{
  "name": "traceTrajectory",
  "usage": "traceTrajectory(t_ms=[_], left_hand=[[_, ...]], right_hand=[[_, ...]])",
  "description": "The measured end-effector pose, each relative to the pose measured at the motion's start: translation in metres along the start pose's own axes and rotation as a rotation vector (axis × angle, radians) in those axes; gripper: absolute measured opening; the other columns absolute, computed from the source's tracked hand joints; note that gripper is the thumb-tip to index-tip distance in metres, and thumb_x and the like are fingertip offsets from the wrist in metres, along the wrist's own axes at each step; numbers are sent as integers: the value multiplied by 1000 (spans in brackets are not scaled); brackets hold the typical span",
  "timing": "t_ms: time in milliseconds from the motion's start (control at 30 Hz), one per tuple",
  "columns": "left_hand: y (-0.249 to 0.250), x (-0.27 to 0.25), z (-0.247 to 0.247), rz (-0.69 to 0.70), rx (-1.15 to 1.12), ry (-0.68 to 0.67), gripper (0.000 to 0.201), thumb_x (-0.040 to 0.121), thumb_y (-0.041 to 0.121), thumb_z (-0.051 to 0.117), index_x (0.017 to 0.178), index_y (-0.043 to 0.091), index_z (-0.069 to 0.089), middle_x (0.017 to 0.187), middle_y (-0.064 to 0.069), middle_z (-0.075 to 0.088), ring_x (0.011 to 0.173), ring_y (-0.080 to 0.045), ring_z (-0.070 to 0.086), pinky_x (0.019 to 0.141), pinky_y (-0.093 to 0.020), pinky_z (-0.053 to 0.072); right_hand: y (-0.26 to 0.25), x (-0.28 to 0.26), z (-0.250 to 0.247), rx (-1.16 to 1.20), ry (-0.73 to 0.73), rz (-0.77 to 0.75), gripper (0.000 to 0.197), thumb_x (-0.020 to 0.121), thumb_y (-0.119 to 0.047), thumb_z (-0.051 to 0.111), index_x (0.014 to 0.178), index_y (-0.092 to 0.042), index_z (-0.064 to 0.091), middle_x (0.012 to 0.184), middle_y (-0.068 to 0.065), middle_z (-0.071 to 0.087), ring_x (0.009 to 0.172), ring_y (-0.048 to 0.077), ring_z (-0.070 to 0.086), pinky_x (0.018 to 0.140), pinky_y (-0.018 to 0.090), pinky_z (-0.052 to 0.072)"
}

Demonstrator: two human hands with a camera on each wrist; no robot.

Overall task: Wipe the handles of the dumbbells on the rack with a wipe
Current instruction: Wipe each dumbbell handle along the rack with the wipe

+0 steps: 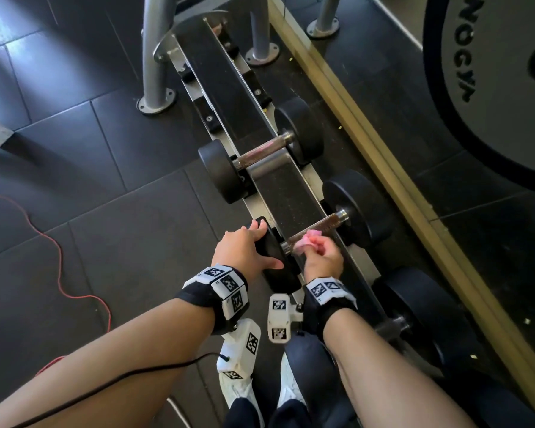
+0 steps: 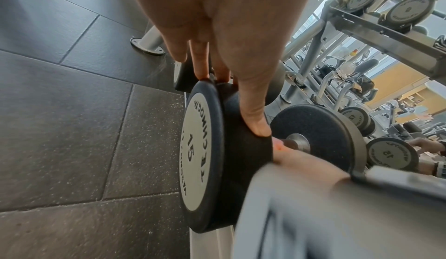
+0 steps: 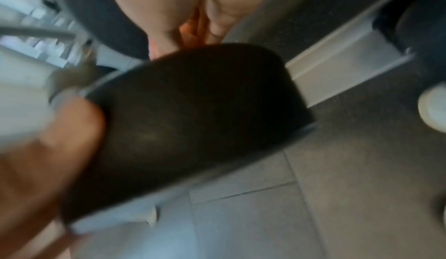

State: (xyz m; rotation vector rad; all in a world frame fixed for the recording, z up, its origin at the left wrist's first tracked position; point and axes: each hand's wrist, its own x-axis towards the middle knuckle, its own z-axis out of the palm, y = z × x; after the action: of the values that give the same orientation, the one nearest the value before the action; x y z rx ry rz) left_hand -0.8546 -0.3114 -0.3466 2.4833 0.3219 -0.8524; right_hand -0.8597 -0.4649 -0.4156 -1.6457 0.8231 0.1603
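A low rack (image 1: 229,88) runs diagonally across the floor and carries three black dumbbells. My left hand (image 1: 247,248) rests on the near head (image 2: 200,158) of the middle dumbbell, marked 15. Its fingers (image 2: 200,58) lie over the top and the thumb lies along the rim. My right hand (image 1: 322,257) pinches a crumpled pink wipe (image 1: 306,237) against the near end of that dumbbell's metal handle (image 1: 322,223). The right wrist view is blurred: it shows the black head (image 3: 193,120) with the right hand's fingers (image 3: 212,20) curled above it.
Another dumbbell (image 1: 260,152) sits further along the rack and a third (image 1: 420,319) lies close to my right forearm. A yellow-framed mirror (image 1: 368,134) runs along the right with a big weight plate (image 1: 491,88) in it. Grey rack legs (image 1: 155,72) and a red cord (image 1: 59,257) are on the floor tiles.
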Motion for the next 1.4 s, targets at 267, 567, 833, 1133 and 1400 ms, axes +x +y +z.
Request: traceTrajectory(t_ms=[267, 567, 833, 1133, 1400], left_hand=[[1, -2, -2, 5, -2, -33, 101, 75, 54, 78, 156, 34, 20, 162, 10, 20, 151, -21, 17, 122, -43, 20], [3, -2, -3, -4, 8, -76, 98, 79, 54, 73, 156, 34, 16, 164, 8, 18, 151, -29, 15, 122, -46, 20], [1, 1, 2, 8, -23, -62, 99, 79, 52, 74, 156, 33, 16, 164, 5, 17, 151, -28, 15, 123, -46, 15], [-7, 7, 11, 22, -61, -36, 101, 76, 53, 77, 156, 33, 18, 164, 8, 17, 152, -24, 13, 124, -46, 10], [-6, 7, 11, 17, -52, -34, 100, 76, 53, 76, 156, 34, 17, 164, 7, 17, 152, -25, 13, 124, -47, 12]], right_hand=[[-35, 15, -34, -518, -321, -370, 10, 91, -23, 62, 92, -33, 61, 91, -15, 64, 85, 4, 60, 67, 20, 43], [-58, 49, -29, -900, -433, -876, 18, 94, -5, 57, 104, -8, 72, 108, 8, 59, 101, 20, 53, 84, 31, 44], [-34, 60, -39, -1486, -641, -931, 55, 102, -37, 44, 154, -37, 27, 166, 8, 13, 154, 26, 6, 118, 38, -12], [-32, 59, -36, -1480, -726, -1009, 66, 94, -6, 54, 154, -21, 29, 161, 5, 28, 150, 23, 23, 120, 31, 2], [-57, 70, -31, -1594, -629, -872, 52, 97, -15, 53, 147, -11, 39, 154, 6, 38, 146, 23, 31, 126, 38, 10]])
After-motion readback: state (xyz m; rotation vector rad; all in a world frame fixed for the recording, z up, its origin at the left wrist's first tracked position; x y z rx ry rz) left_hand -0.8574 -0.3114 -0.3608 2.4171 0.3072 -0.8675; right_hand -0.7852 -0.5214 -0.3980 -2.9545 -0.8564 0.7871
